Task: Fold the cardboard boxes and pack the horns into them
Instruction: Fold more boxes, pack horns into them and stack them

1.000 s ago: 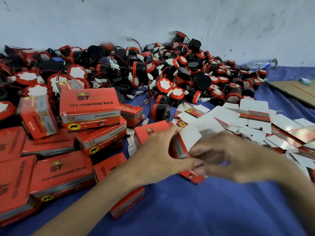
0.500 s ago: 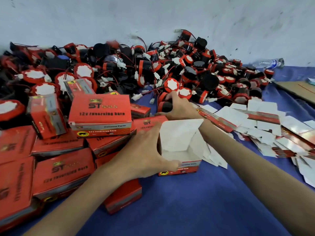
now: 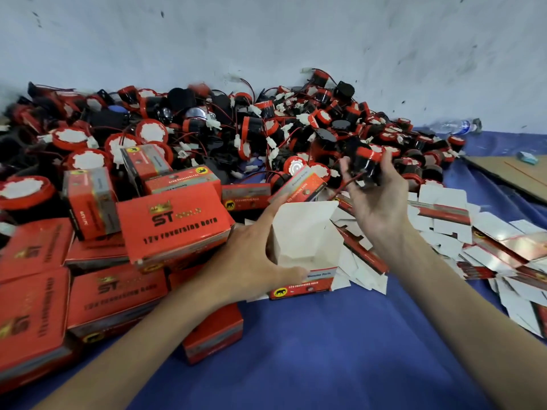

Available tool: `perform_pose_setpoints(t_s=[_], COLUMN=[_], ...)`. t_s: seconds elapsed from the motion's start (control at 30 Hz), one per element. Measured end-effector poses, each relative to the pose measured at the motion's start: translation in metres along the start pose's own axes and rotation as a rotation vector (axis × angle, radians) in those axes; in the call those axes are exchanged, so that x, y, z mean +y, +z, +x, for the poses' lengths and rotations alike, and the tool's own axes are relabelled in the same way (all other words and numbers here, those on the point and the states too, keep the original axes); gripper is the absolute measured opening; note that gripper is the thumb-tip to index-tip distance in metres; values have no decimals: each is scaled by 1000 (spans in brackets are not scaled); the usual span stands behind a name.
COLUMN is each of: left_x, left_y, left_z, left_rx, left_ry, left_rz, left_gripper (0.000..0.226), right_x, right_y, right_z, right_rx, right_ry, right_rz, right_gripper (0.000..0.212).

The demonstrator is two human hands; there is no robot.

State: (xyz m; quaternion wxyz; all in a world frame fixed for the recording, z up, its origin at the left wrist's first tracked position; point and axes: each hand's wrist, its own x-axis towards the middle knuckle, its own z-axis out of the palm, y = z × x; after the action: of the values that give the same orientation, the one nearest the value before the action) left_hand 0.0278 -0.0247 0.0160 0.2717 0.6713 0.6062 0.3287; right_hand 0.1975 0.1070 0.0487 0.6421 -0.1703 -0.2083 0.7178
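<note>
While the blue cloth (image 3: 310, 350) fills the bottom of the frame, the step in hand sits just above it at centre: dropping one horn into a box already folded up. The left hand (image 3: 251, 250) grips the open box (image 3: 302, 247) from its left side, thumb along the near wall and fingers spread round the far one, so the white inside faces up and the mouth is unobstructed. Keeping that grip low on the walls looks wise, since squeezing near the rim would likely narrow the opening.

Right of the box and a little higher in the frame, the right hand (image 3: 376, 202) holds a black-and-red horn (image 3: 365, 165) in curled fingers, with its thin red wire and white plug dangling below (these could snag on the rim). A good move would be to bring the horn straight over the mouth, feed the wire in first or tuck it against the body, then lower it squarely.

At lower and middle left lie the closed red boxes (image 3: 171, 226), stacked loosely. At right, flat unfolded cartons (image 3: 444, 214) spread over the cloth. Across the upper middle, against the wall, sits the heap of loose horns (image 3: 266, 128), wires tangled, and a plastic bottle (image 3: 455, 126) lies at upper right.
</note>
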Motion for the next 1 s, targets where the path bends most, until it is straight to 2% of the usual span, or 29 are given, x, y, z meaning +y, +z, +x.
perform_pose_setpoints(t_s=[0.07, 0.13, 0.23, 0.3, 0.33, 0.4, 0.43, 0.5, 0.57, 0.67, 0.7, 0.77, 0.9, 1.0], left_x=[1, 0, -2, -3, -4, -4, -5, -6, -4, -3, -3, -3, -4, -1], left_y=[1, 3, 6, 7, 7, 8, 8, 8, 7, 5, 5, 3, 3, 3], left_z=[1, 3, 5, 6, 5, 7, 7, 8, 8, 6, 6, 7, 8, 6], left_rx=[13, 28, 46, 58, 59, 51, 47, 39, 35, 60, 76, 89, 66, 36], left_ry=[-25, -59, -92, -95, -96, -97, -95, -80, -54, 32, 61, 75, 37, -18], left_rz=[33, 56, 31, 27, 35, 45, 44, 41, 35, -21, -47, -69, -95, -27], left_gripper=[116, 120, 119, 118, 119, 119, 118, 117, 115, 99, 92, 90, 104, 117], right_x=[-10, -20, -34, -44, -48, -55, -55, -50, -39, -23, -20, -18, -17, -14], right_y=[4, 10, 21, 29, 30, 29, 28, 24, 21, 15, 14, 12, 2, -5], right_z=[5, 6, 2, -4, -9, -22, -28, -42, -54, -65, -64, -62, -62, -64], right_rx=[43, 6, -101, -231, -345, -607, -701, -807, -918, -1183, -1226, -1255, -1335, -1350], right_ry=[49, 114, 144, 123, 138, 199, 201, 87, -156, -519, -589, -705, -805, -811], right_rz=[244, 293, 35, -177, -239, -364, -513, -930, -1340, -1719, -1809, -1917, -1954, -2159], right_gripper=[39, 37, 19, 9, 15, 48, 62, 70, 64, 55, 55, 59, 52, 56])
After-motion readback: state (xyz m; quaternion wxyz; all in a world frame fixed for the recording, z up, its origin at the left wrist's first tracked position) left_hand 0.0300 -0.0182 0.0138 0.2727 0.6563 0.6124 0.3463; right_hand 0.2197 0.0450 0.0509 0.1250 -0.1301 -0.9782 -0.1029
